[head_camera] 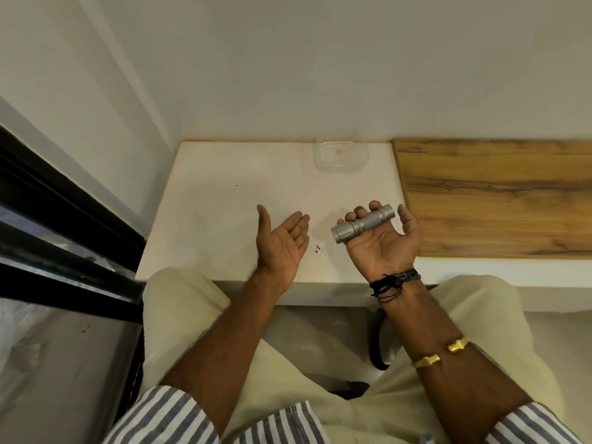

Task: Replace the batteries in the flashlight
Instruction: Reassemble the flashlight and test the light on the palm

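A short silver flashlight lies across the fingers of my right hand, palm up, fingers curled around it, above the right part of the white ledge. The flashlight looks closed, with its wider head pointing lower left. My left hand is held palm up and open beside it, a little to the left, with nothing in it. No batteries are in view.
A clear plastic container stands at the back of the ledge against the wall. A wooden panel adjoins the ledge on the right. A black window frame runs along the left. Small dark specks lie between my hands.
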The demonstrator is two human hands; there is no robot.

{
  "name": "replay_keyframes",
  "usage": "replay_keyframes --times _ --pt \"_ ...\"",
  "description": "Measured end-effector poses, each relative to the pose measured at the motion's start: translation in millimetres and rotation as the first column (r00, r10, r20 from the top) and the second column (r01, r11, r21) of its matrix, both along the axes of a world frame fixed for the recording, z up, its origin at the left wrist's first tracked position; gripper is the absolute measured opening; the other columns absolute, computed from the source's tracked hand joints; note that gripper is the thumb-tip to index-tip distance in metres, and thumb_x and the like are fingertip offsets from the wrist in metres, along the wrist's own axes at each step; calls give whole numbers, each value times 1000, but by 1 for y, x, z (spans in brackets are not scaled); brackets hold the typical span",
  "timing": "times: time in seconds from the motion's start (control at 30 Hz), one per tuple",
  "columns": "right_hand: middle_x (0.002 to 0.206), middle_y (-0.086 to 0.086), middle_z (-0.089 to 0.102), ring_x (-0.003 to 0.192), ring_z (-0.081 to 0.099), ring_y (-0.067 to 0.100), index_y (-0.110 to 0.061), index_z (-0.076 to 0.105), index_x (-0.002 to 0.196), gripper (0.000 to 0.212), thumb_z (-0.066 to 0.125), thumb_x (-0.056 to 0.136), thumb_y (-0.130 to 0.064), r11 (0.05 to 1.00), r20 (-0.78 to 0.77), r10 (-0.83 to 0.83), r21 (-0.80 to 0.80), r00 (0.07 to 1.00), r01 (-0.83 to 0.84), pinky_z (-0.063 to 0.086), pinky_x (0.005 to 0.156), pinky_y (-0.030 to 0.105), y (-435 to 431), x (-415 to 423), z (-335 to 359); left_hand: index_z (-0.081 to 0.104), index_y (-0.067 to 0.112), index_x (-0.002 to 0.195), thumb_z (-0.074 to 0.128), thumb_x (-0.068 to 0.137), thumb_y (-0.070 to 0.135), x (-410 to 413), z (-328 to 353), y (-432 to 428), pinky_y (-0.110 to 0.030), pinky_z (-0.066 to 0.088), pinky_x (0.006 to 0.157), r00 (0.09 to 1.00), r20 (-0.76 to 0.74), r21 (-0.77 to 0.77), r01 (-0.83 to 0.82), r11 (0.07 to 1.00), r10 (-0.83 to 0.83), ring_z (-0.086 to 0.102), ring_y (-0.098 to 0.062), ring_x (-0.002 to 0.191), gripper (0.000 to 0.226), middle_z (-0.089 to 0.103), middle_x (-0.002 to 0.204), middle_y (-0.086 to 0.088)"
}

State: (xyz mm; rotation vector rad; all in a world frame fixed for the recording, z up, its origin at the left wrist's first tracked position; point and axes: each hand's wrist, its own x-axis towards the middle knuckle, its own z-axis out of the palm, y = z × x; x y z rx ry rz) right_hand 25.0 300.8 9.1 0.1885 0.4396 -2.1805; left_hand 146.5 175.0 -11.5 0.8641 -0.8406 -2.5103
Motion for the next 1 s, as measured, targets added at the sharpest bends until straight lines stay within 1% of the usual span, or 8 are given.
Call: replay_keyframes --times 0.07,0.17,0.27,0.37,0.5,0.6,0.77,1.0 --pt "87 9 58 83 58 26 -11 59 93 18 62 76 -14 996 -39 37 88 999 -33 38 103 45 -4 0 -2 38 8 149 31 95 69 -1 0 -1 -42 24 121 996 87 -86 -19 996 26 37 -25 144 82 42 154 -11" --pt "103 12 62 100 65 26 -9 60 109 33 48 90 15 942 -202 113 332 973 -41 45 107 44 -13 2 -8 52 11 140 58 98 37 -2 0 -2 -41 42 112 962 255 -365 4 931 96 57 -22 127 50 60 139 -7" --pt "115 8 63 111 64 22 -10 61 124 42 57 91 16 853 -452 264 522 852 13 53 102 44 -23 9 -11 66 11 125 68 93 21 -3 0 -4 -40 55 96 933 310 -594 42 804 181 69 -17 109 34 72 119 -3" --pt "114 1 69 105 66 18 -15 67 124 49 69 84 14 748 -627 367 638 687 182 58 88 31 -40 12 -17 72 14 118 69 92 18 -8 1 -15 -40 59 90 924 320 -721 93 686 211 71 -11 100 26 75 110 2" --pt "115 2 74 107 69 16 -17 73 120 50 79 77 6 638 -722 457 673 520 373 57 91 31 -76 5 -27 74 14 115 67 93 15 -21 5 -44 -40 58 91 924 304 -801 117 587 231 71 -11 100 23 76 109 1" --pt "110 -1 76 104 70 10 -16 75 114 45 83 73 2 578 -733 479 677 483 455 60 90 30 -106 -8 -25 75 13 113 66 91 13 -31 8 -71 -42 58 91 937 280 -810 113 576 210 73 -13 98 23 77 104 0" --pt "108 0 76 92 68 1 -14 76 115 43 83 74 -1 586 -784 467 620 408 522 50 72 3 -164 -34 -16 75 15 112 66 88 17 -55 10 -122 -43 58 90 935 266 -816 88 571 235 73 -15 97 26 77 102 1" --pt "110 3 77 95 70 11 -13 77 114 39 80 78 0 554 -802 494 587 335 590 53 79 8 -233 -74 -20 74 17 114 60 85 9 -96 2 -187 -41 56 95 925 305 -823 136 552 226 70 -13 104 34 76 109 3"
